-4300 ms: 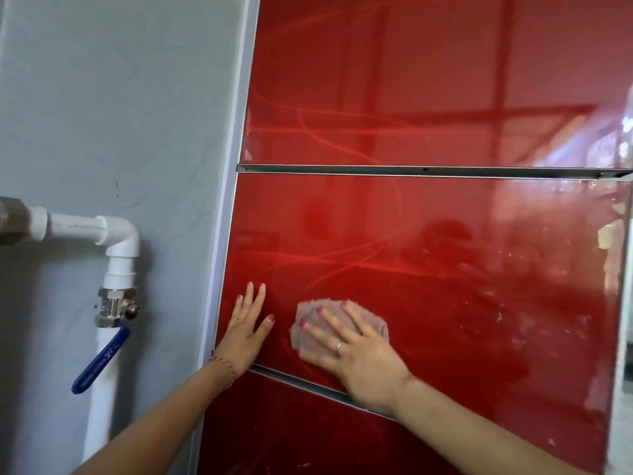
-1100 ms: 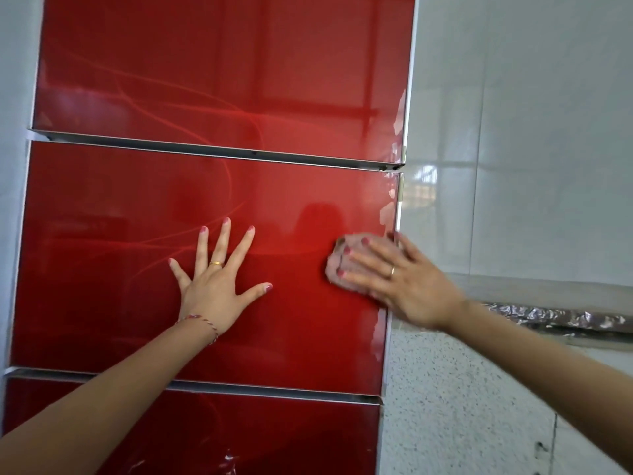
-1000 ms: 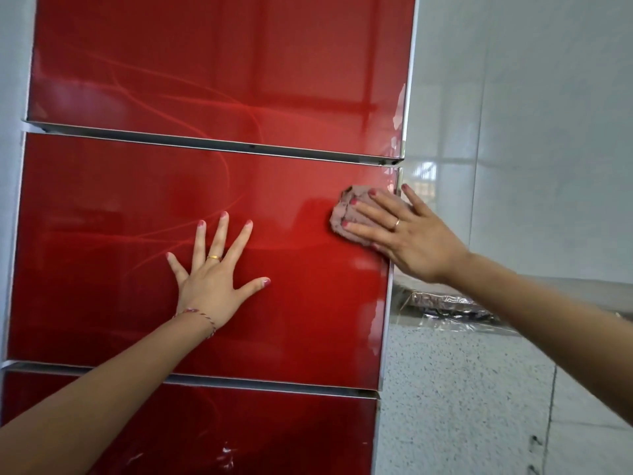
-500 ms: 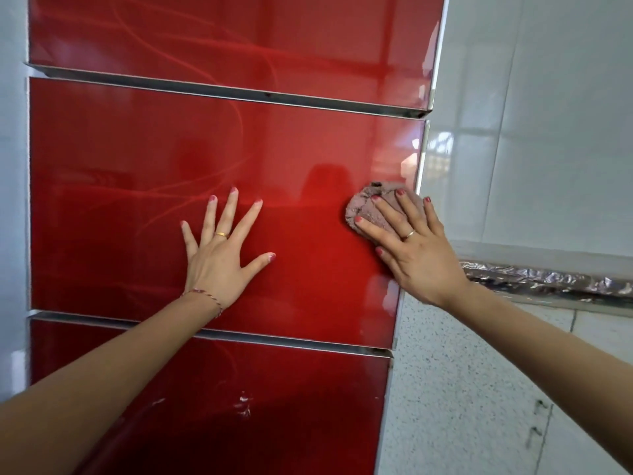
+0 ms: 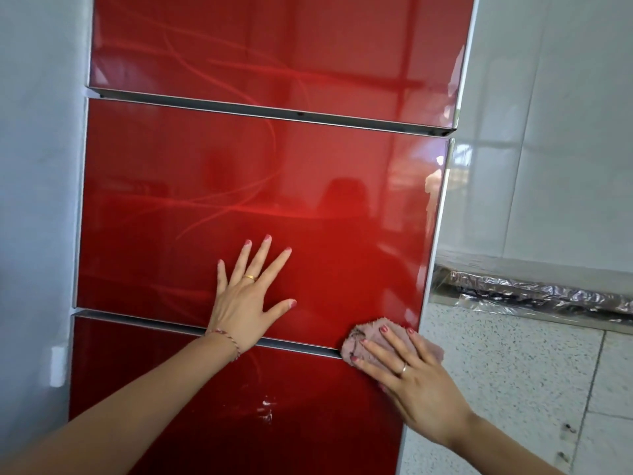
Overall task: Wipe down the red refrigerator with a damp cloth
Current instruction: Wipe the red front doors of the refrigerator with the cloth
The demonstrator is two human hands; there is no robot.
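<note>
From the head camera, the red refrigerator (image 5: 267, 186) fills the view with 3 glossy panels split by 2 metal strips. The right hand (image 5: 407, 375) lies flat, fingers straight and spread, pressing the pink cloth (image 5: 366, 337) against the middle panel's lower right corner, cloth bunched under the fingertips. The left hand (image 5: 246, 299) rests splayed flat on the same panel, holding nothing

Glossy red refrigerator (image 5: 260, 186) upright; pink cloth (image 5: 363, 337) flat against door seam.

Glossy red refrigerator (image 5: 239, 173) with pale swirl lines; pink cloth (image 5: 363, 337); speckled grey wall (image 5: 496, 371).
</note>
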